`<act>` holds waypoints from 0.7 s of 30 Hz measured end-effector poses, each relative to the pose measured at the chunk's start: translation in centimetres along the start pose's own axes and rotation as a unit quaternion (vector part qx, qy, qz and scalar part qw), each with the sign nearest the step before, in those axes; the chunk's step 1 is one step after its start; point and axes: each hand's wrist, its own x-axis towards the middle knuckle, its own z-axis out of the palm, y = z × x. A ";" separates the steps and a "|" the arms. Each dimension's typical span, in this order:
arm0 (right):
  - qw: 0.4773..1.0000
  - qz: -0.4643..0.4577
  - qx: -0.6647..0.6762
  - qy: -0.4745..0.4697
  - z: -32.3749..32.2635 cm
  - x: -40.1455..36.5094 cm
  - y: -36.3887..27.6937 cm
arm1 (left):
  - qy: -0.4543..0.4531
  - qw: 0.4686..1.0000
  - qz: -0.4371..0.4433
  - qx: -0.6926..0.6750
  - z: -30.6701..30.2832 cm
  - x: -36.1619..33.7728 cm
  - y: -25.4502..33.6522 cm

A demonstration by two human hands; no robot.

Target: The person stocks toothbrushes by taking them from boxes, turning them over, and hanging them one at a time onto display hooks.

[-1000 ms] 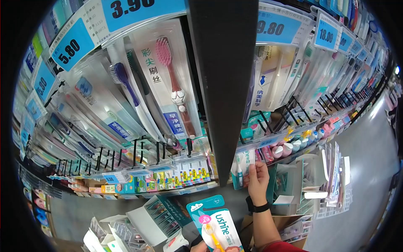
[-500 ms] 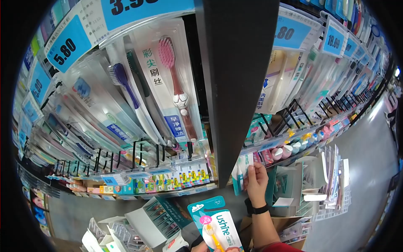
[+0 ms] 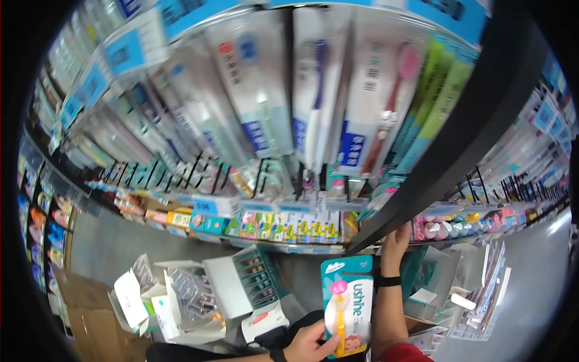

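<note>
My left hand point(image 3: 307, 342) is closed on the lower left edge of a carded children's toothbrush point(image 3: 348, 308). Its teal and white card reads "ushine" and shows a yellow brush. My right hand point(image 3: 394, 246), with a dark wristband, reaches up to the shelf front beside the slanting black post point(image 3: 449, 130). Its fingers look curled, but the post partly covers them, and whatever they hold is hidden. Packaged toothbrushes point(image 3: 386, 102) hang on hooks above, slightly blurred.
Opened cartons with packs inside stand below: a white one point(image 3: 226, 289) with a teal compartmented side, another point(image 3: 172, 323) to its left, and a carton point(image 3: 443, 274) at right beside stacked packs point(image 3: 491, 283). Small boxes point(image 3: 307, 229) line the lower shelf. Brown cardboard point(image 3: 90, 320) stands at left.
The view has swung, so the post now slants and the cartons show more fully. The carded toothbrush in my left hand is higher in view. The teal pack at my right hand is no longer visible.
</note>
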 end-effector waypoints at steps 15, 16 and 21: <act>0.976 0.154 0.095 -0.121 -6.3 -10.3 -4.2 | -0.105 0.974 -0.050 -0.193 -4.3 0.6 4.5; 0.844 0.359 0.371 -0.147 -7.2 -11.5 -6.9 | -0.143 0.965 -0.052 -0.214 -4.3 0.7 5.0; 0.866 0.343 0.261 -0.254 -13.7 -14.9 -13.4 | -0.223 0.925 -0.013 -0.308 -1.2 -1.4 2.2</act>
